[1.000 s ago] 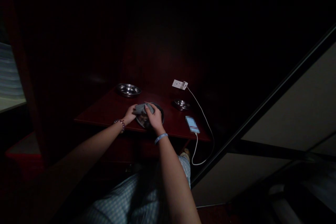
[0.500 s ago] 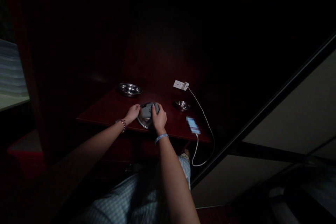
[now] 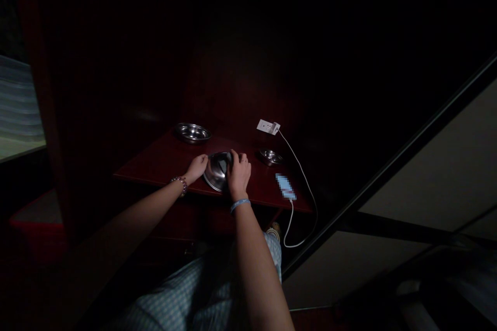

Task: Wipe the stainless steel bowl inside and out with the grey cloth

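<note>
A shiny metal bowl is at the front edge of the dark red desk, its rounded surface facing me; whether it is upside down or tilted, I cannot tell. My left hand is closed at the bowl's left rim, fingertips pinching it. My right hand curls over the bowl's right side, with a grey cloth mostly hidden under its fingers. A greyish patch on the metal looks like the cloth's reflection.
On the desk stand a larger metal bowl at back left and a small metal dish at right. A phone lies near the right edge, its white cable running to a wall socket. A sloping frame edge is at right.
My right hand has shifted slightly right, from over the bowl's middle to its right side. The grey cloth that covered much of the bowl is now mostly hidden. My left hand stays at the rim.
</note>
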`<state>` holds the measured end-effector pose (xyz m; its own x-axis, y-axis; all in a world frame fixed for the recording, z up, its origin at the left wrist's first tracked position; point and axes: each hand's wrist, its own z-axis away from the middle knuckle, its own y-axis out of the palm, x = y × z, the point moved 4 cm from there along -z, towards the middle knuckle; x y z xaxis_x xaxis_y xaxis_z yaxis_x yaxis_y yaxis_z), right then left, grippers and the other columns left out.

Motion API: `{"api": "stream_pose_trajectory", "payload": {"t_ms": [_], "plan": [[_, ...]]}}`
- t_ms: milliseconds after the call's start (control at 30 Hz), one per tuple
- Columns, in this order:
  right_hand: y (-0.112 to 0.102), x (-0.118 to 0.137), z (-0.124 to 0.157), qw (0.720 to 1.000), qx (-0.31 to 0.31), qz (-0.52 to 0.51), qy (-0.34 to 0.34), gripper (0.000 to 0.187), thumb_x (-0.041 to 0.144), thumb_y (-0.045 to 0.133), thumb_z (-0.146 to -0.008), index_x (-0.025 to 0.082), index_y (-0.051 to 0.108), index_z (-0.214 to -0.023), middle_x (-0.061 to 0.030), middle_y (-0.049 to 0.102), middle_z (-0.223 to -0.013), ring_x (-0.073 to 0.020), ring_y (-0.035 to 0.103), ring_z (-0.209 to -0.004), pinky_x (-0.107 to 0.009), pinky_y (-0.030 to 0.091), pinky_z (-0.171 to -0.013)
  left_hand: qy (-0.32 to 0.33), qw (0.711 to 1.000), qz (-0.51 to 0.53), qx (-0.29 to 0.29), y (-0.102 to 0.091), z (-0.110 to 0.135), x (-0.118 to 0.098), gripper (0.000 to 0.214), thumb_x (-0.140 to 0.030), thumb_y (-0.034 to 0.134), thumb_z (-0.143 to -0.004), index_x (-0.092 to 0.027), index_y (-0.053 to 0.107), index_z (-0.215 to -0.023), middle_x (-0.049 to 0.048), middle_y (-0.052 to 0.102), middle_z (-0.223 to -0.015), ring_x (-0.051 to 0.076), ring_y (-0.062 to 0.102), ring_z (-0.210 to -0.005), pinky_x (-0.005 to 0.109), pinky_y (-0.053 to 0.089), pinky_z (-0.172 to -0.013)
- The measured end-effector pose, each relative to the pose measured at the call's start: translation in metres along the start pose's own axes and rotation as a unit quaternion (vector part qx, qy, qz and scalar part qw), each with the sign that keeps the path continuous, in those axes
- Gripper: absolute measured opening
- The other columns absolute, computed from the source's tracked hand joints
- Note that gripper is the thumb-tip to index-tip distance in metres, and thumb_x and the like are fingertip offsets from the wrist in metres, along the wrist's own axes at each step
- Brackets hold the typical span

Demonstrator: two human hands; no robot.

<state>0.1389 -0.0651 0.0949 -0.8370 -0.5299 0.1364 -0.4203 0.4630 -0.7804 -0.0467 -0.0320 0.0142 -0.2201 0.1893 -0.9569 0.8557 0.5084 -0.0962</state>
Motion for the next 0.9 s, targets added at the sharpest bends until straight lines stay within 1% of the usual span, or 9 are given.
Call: {"api": "stream_pose_trajectory", "payload": {"t_ms": [100, 200, 300, 367, 500, 567, 667, 800, 900], "plan": [[-0.001, 0.005, 0.001, 1.000, 0.015, 0.006, -0.025, 0.053, 0.011, 0.051, -0.100, 0.028, 0.061, -0.149, -0.0150, 0.061, -0.137, -0.0288, 0.058, -0.116, -0.041, 0.046, -0.099, -0.004, 1.000, -0.002, 0.002, 0.000, 0.000, 0.000, 0.028, -0.024, 0.047, -0.091, -0.022, 0.057, -0.065, 0.0014, 0.063, -0.066, 0.019, 0.056, -0.065, 0.029, 0.041, -0.064], [-0.001, 0.009, 0.002, 1.000, 0.020, 0.000, -0.017, 0.053, 0.013, 0.050, -0.100, 0.030, 0.062, -0.149, -0.0149, 0.060, -0.140, -0.0302, 0.056, -0.118, -0.043, 0.046, -0.100, -0.005, 1.000, -0.002, 0.002, 0.001, 0.000, 0.001, 0.028, -0.024, 0.047, -0.091, -0.022, 0.058, -0.065, 0.0020, 0.063, -0.066, 0.019, 0.057, -0.065, 0.030, 0.041, -0.064], [0.000, 0.010, 0.003, 1.000, 0.027, -0.015, 0.002, 0.050, 0.020, 0.049, -0.102, 0.029, 0.060, -0.151, -0.0156, 0.058, -0.145, -0.0323, 0.054, -0.122, -0.046, 0.045, -0.103, -0.010, 1.000, -0.001, 0.003, 0.001, -0.001, 0.002, 0.028, -0.025, 0.047, -0.091, -0.023, 0.057, -0.065, 0.0018, 0.062, -0.064, 0.020, 0.056, -0.064, 0.030, 0.041, -0.063], [0.002, 0.010, 0.003, 0.999, 0.033, -0.029, 0.003, 0.049, 0.027, 0.050, -0.104, 0.028, 0.058, -0.152, -0.0156, 0.056, -0.147, -0.0328, 0.054, -0.124, -0.047, 0.045, -0.105, -0.014, 1.000, -0.001, 0.005, 0.001, -0.002, 0.004, 0.027, -0.026, 0.048, -0.090, -0.024, 0.056, -0.065, 0.0018, 0.061, -0.064, 0.020, 0.056, -0.063, 0.030, 0.041, -0.063], [0.007, 0.011, 0.004, 0.998, 0.045, -0.039, -0.022, 0.057, 0.036, 0.054, -0.104, 0.025, 0.049, -0.160, -0.0158, 0.054, -0.151, -0.0321, 0.053, -0.127, -0.046, 0.044, -0.109, -0.017, 1.000, -0.006, 0.005, 0.000, -0.005, 0.008, 0.024, -0.026, 0.049, -0.089, -0.023, 0.058, -0.066, 0.0023, 0.063, -0.065, 0.020, 0.056, -0.063, 0.031, 0.042, -0.064], [0.009, 0.011, 0.005, 0.998, 0.047, -0.035, -0.036, 0.060, 0.034, 0.052, -0.105, 0.024, 0.044, -0.164, -0.0161, 0.055, -0.151, -0.0307, 0.053, -0.127, -0.045, 0.045, -0.109, -0.013, 1.000, -0.010, 0.003, 0.000, -0.007, 0.009, 0.024, -0.026, 0.049, -0.089, -0.023, 0.057, -0.066, 0.0022, 0.063, -0.065, 0.020, 0.057, -0.064, 0.031, 0.042, -0.064], [0.013, 0.009, 0.004, 0.998, 0.035, -0.039, -0.039, 0.060, 0.028, 0.048, -0.106, 0.022, 0.041, -0.165, -0.0163, 0.057, -0.150, -0.0290, 0.054, -0.126, -0.044, 0.045, -0.110, -0.007, 1.000, -0.014, 0.005, 0.000, -0.008, 0.010, 0.025, -0.027, 0.049, -0.090, -0.023, 0.057, -0.066, 0.0017, 0.062, -0.065, 0.020, 0.057, -0.063, 0.031, 0.043, -0.064], [0.014, 0.002, 0.002, 0.998, 0.000, -0.067, -0.009, 0.059, 0.021, 0.047, -0.104, 0.023, 0.046, -0.163, -0.0156, 0.055, -0.150, -0.0289, 0.052, -0.131, -0.042, 0.046, -0.112, 0.002, 1.000, -0.015, 0.007, 0.000, -0.008, 0.009, 0.026, -0.028, 0.049, -0.091, -0.023, 0.057, -0.066, 0.0019, 0.063, -0.067, 0.020, 0.059, -0.066, 0.031, 0.044, -0.066], [0.015, -0.003, 0.002, 0.996, -0.009, -0.086, 0.011, 0.058, 0.018, 0.046, -0.103, 0.024, 0.050, -0.161, -0.0144, 0.056, -0.150, -0.0289, 0.050, -0.133, -0.041, 0.048, -0.110, 0.003, 1.000, -0.011, 0.007, 0.001, -0.006, 0.007, 0.026, -0.028, 0.050, -0.091, -0.023, 0.057, -0.067, 0.0020, 0.064, -0.069, 0.020, 0.059, -0.068, 0.031, 0.044, -0.067]]}}
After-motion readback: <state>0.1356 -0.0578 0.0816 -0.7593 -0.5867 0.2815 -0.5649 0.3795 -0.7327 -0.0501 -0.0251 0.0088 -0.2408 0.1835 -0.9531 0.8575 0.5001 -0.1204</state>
